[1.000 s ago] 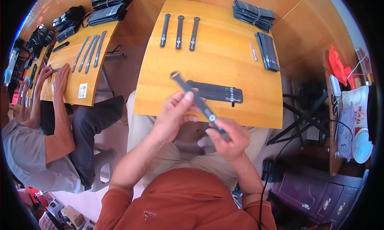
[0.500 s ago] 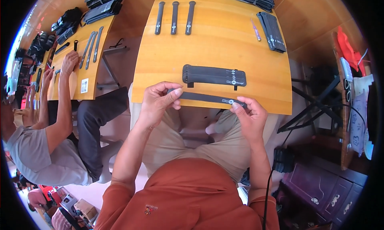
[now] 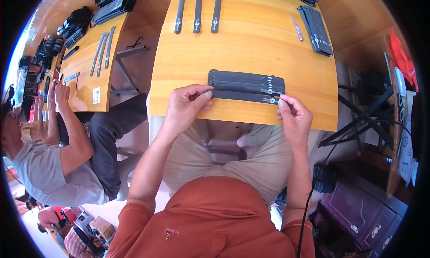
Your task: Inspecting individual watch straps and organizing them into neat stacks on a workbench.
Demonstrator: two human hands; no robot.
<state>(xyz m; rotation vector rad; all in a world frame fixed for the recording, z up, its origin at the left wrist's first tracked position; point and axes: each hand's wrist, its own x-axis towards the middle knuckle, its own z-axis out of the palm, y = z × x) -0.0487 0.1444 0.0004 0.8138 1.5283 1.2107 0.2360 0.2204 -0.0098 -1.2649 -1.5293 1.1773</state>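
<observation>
We found the left hand [image 3: 186, 104] pinching one end of a flat black strap [image 3: 244, 96] and the right hand [image 3: 293, 117] pinching the other, so it lay stretched level along the near side of a stack of like straps [image 3: 246, 81] on the wooden table [image 3: 251, 47], apparently to line it up with them. Three straps [image 3: 197, 12] lay apart at the far edge, evenly spaced. The small marks on the straps could not be made out; a further pile [image 3: 316, 25] at far right was partly cut off.
</observation>
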